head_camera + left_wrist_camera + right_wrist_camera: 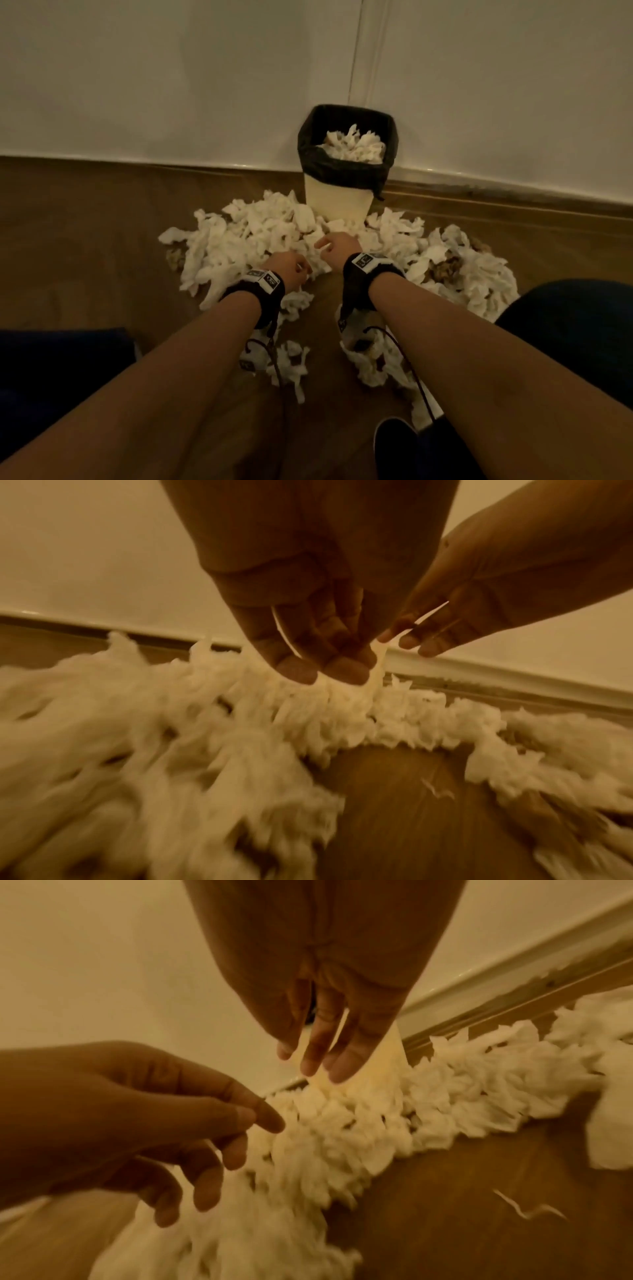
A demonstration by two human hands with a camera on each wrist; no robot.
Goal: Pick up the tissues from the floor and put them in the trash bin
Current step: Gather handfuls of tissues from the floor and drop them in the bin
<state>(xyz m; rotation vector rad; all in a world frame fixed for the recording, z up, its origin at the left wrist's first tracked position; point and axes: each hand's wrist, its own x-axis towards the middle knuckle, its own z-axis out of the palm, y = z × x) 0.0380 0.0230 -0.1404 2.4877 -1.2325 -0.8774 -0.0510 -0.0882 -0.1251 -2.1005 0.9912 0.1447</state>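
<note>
Before the black-lined cream plastic trash bin [337,202], both hands reach loose-fingered, holding nothing, over soft, featherlight crumpled white tissues [260,233]; left hand [287,270] and right hand [339,245] should pinch bunched handfuls.

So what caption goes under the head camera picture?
Both hands reach into floor tissues before a tissue-filled trash bin.

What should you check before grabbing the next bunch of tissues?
1. Both hands free: ok. The left hand and right hand hold nothing, fingers loose.
2. Tissues within reach: ok. The pile lies right under the fingers.
3. Bin upright: ok, against the wall.
4. Room left in the bin: cannot tell for sure; tissues inside already reach near the rim.
5. Way to the bin open: ok, nothing stands between.
6. Grip on a tissue: not ok, none pinched yet.
</note>
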